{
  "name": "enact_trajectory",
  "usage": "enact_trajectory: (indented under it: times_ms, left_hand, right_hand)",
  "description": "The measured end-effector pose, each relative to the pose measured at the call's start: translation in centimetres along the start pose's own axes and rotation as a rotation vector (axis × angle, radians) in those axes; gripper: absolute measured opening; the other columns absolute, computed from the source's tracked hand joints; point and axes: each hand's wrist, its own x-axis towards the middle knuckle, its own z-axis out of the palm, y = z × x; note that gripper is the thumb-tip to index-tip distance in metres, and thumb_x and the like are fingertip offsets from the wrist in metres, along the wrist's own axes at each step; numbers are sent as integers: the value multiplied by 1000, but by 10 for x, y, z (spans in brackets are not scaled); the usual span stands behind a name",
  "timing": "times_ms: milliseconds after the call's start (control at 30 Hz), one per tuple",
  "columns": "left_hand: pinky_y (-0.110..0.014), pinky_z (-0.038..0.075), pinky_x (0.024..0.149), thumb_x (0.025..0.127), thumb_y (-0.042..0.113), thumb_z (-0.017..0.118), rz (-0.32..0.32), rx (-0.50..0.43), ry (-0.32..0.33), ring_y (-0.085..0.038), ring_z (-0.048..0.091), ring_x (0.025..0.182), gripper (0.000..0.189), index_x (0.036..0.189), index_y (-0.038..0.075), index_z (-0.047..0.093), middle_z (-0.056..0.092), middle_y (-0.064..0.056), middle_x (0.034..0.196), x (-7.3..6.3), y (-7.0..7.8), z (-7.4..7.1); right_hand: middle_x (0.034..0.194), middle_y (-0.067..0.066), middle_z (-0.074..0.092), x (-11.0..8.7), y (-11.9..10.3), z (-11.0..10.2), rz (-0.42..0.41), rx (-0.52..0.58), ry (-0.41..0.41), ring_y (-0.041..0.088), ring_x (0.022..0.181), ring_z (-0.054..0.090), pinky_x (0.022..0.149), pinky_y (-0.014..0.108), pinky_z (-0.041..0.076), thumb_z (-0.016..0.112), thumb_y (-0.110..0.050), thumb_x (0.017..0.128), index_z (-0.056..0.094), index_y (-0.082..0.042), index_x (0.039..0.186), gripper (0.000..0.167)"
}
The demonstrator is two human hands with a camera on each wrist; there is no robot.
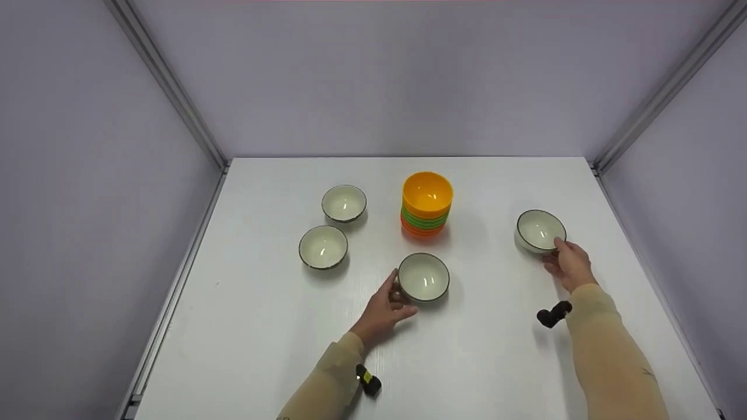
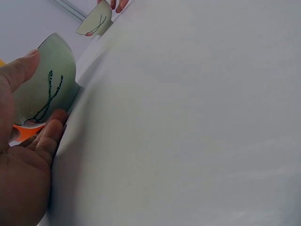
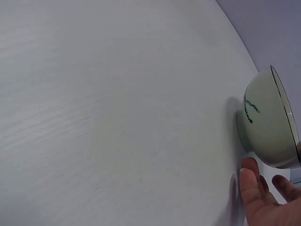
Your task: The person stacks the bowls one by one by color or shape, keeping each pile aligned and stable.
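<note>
A pale green bowl with a dark rim (image 1: pixel 423 279) stands near the middle of the table. My left hand (image 1: pixel 385 309) is at its near left side, fingertips close against the wall and thumb spread out below it. The left wrist view shows a dark green sprig painted on this bowl (image 2: pixel 47 89). To the right stands a matching bowl (image 1: pixel 540 229), its foot on the table in the right wrist view. My right hand (image 1: pixel 569 265) is at its near right edge, thumb over the rim, other fingers loosely bent beside the lower wall.
Two more pale green bowls (image 1: pixel 344 203) stand apart on the left, the nearer bowl (image 1: pixel 323 247) slightly further left. Behind the middle is a nested stack of orange, green and yellow bowls (image 1: pixel 427 198). Grey walls (image 1: pixel 373 76) enclose the white table (image 1: pixel 262 326) on three sides.
</note>
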Motion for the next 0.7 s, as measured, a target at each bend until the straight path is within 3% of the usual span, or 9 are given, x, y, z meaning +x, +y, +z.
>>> enact_trajectory:
  times_ms: [367,700]
  left_hand:
    - [-31,49,93,81,31,78,-4,-14,6,-15,58,109,100,155,24,12,50,-1,127,0,5,1]
    - [-32,49,93,80,35,78,14,-57,18,-18,58,108,101,155,18,13,49,-6,126,3,1,-1]
  right_hand:
    - [96,2,59,-3,-4,2,-20,91,-10,13,93,63,89,28,52,41,-35,102,19,-8,153,62]
    - [109,3,49,0,-7,7,-21,66,33,12,93,63,96,28,48,40,-33,103,16,-9,154,61]
